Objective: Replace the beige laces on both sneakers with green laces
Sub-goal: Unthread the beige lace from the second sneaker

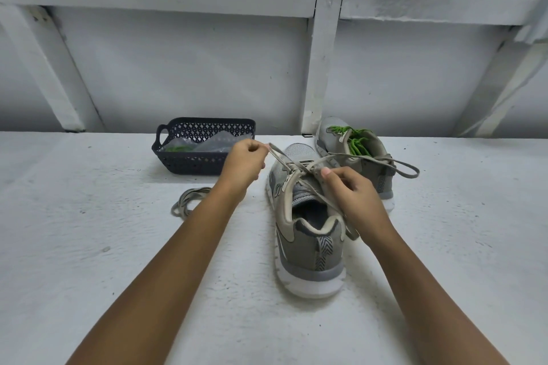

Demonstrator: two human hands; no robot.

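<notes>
sneakers, two, grey, near sneaker (308, 246) beige-laced, far sneaker (382, 184) at 1 o'clock green-laced, beige lace (410, 171) pinched by left hand (243, 166) and right hand (353, 195)

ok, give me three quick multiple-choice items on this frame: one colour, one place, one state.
1. The laces in the far sneaker are: A green, B beige, C black.
2. The loose beige lace lies: A inside the far sneaker, B on the table left of the near sneaker, C under the near sneaker.
3. The left hand: A lies flat on the table, B rests inside the near sneaker, C pinches the threaded beige lace.

Answers:
1 A, bright green strands show at its opening.
2 B, it sits coiled on the table, apart from both sneakers.
3 C, its fingers are curled round the lace end, held taut above the near sneaker.
</notes>
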